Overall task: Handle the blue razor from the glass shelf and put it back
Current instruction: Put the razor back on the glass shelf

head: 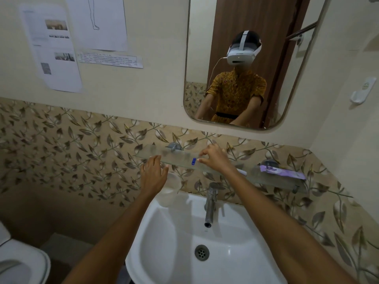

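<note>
Both arms reach forward over the white sink [164, 232] toward the glass shelf [155, 153] fixed to the leaf-patterned tile wall.

Left hand [152, 174]: palm down, fingers spread and extended, released and grasping nothing. Its fingertips lie at the front edge of the shelf, near the shelf's left end; whether they touch the glass cannot be told.

Right hand [215, 158]: raised over the middle of the shelf, wrist bent, thumb and forefinger drawn toward one another in a pinch shape, the other fingers curled behind. The fingertips [200, 160] sit just beside the blue razor [193, 161], to its right. Contact with it cannot be confirmed; the hand appears to grasp nothing.

Blue razor: only a small, bright blue piece is visible, standing out against the clear glass. It rests on the shelf at the front edge, about midway along, between the two hands. Finer detail is too small and blurred to report.

At the right end of the shelf lies a purple tube [283, 172]. A metal tap [211, 201] stands at the back rim of the sink, below the shelf.
</note>
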`<state>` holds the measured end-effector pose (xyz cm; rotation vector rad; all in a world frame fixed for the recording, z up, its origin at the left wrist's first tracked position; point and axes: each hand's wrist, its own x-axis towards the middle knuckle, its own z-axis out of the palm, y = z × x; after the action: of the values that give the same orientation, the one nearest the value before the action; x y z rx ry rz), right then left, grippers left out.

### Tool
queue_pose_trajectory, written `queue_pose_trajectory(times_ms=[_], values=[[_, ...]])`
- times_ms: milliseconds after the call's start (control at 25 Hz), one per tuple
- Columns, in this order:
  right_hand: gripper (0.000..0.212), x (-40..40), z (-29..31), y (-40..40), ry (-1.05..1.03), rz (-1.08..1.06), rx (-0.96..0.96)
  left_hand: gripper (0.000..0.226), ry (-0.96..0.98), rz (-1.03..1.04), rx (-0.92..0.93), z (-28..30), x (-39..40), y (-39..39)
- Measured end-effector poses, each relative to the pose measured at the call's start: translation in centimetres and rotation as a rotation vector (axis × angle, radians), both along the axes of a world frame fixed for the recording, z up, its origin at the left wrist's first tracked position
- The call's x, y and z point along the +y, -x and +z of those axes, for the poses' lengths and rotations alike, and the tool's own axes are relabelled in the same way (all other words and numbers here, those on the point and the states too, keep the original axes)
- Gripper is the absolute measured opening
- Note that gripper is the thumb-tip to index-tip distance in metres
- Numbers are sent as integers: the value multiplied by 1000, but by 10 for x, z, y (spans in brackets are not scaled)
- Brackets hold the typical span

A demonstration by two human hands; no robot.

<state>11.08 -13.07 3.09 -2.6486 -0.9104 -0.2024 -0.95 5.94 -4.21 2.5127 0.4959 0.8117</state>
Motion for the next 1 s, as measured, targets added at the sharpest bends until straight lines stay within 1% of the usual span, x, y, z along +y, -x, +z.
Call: queue_pose_trajectory(times_ms=[160,240,360,600,760,840,920,1000], values=[[31,15,3,-2,42,17,55,50,-69,14,26,0,12,-1],[31,19,7,-3,99,25,62,50,-66,34,38,1,16,-1],[29,22,6,-5,140,39,39,50,-60,48,45,-4,18,2],[24,23,1,-9,113,47,-56,50,-70,45,77,-14,15,8],[22,25,-2,-9,47,43,-83,52,-22,74,63,-15,19,13],[21,26,-4,-7,6,34,-65,52,4,86,38,-17,23,16],[21,27,-2,-4,-81,7,-14,51,1,73,22,-18,25,19],[20,30,0,-3,-221,-23,60,50,23,72,8,-19,26,21]])
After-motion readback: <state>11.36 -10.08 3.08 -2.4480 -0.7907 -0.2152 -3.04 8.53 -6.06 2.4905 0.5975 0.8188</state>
